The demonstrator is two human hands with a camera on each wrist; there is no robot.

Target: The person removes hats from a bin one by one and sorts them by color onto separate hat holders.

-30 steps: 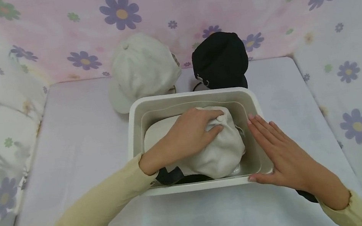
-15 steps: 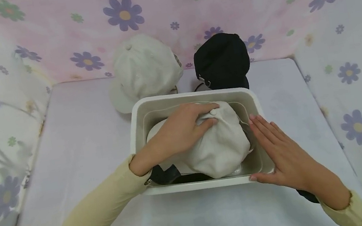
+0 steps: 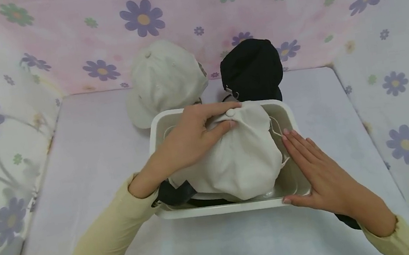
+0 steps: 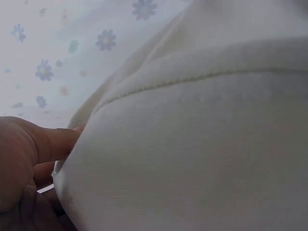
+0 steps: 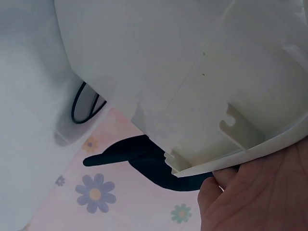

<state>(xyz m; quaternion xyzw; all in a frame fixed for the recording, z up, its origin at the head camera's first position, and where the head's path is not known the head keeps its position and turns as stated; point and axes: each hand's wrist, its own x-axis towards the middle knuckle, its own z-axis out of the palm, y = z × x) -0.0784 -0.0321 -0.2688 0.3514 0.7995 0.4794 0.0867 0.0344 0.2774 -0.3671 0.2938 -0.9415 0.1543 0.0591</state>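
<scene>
A flowered pink backdrop [image 3: 70, 37] stands at twelve o'clock behind the pale counter [image 3: 93, 147]; left hand [image 3: 188, 138] pinches a cap [image 3: 246, 161], right hand [image 3: 322, 172] lies straight-fingered against the bin [image 3: 231, 207].

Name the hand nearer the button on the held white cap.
Left. The left hand pinches the white cap, thumb and finger either side of the button; the right hand is farther away, at the right end of the tub.

It looked like a curtained booth, with flowered cloth [image 3: 171, 1] walling a pale tabletop [image 3: 88, 135] on three sides.
</scene>
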